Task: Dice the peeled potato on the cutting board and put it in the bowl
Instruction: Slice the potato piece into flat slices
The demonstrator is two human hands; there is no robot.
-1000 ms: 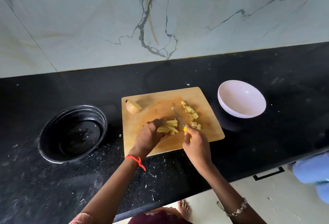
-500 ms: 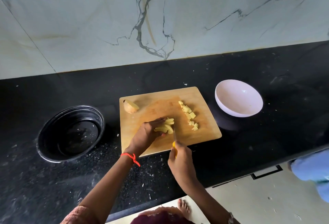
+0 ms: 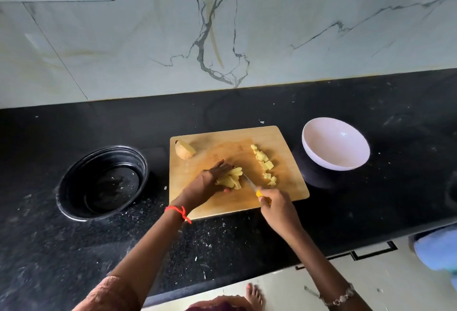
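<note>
Yellow potato sticks (image 3: 231,179) lie mid-board on the wooden cutting board (image 3: 284,187), pinned by the left hand (image 3: 205,184); the right hand (image 3: 278,208), clasping the yellow-handled knife (image 3: 254,188), should cut evenly, clear of fingertips.

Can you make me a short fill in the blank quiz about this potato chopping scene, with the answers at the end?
1. The right hand holds a knife with a ____ handle.
2. The left hand steadies the potato strips on the wooden ____.
3. The white bowl, right of the board, holds ____ potato cubes.
4. The diced cubes lie between the strips and the ____ bowl.

Answers: yellow; cutting board; no; white
</note>
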